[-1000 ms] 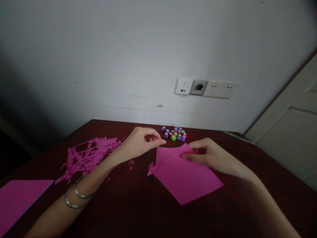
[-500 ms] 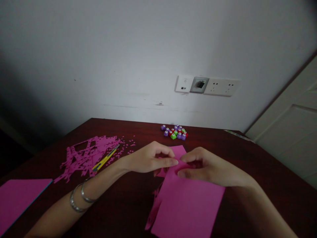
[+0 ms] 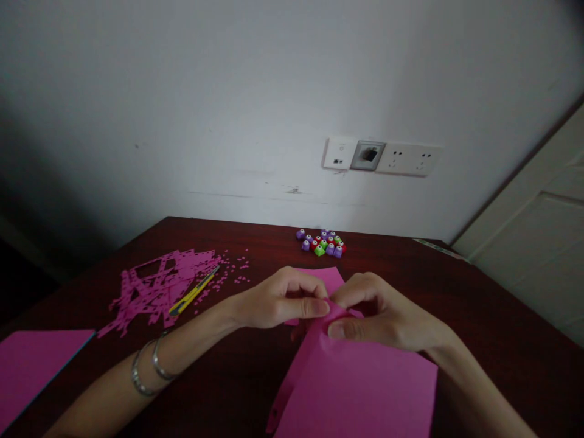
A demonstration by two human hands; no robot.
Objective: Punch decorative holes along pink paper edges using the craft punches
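A sheet of pink paper (image 3: pixel 360 389) hangs toward me, its top edge pinched in both hands. My left hand (image 3: pixel 292 299) grips that edge between thumb and fingers, with bracelets on the wrist. Close beside it, my right hand (image 3: pixel 381 313) holds the same edge, thumb on the near face and fingers behind. The paper bends between the two thumbs. Under the left edge a pink strip with holes (image 3: pixel 276 410) shows in part. Behind the hands lies another pink piece of paper (image 3: pixel 326 277), partly covered by them.
On the dark table, a yellow utility knife (image 3: pixel 194 293) lies against a heap of punched pink paper strips (image 3: pixel 159 283), near scattered pink bits (image 3: pixel 232 267). Several small craft punches (image 3: pixel 322 243) stand by the wall. Pink sheets (image 3: pixel 39 365) lie at left. Sockets (image 3: pixel 408 159) are on the wall.
Both hands have lowered slightly. The sheet's lower right corner has swung to the right, and its top edge bends more between the thumbs.
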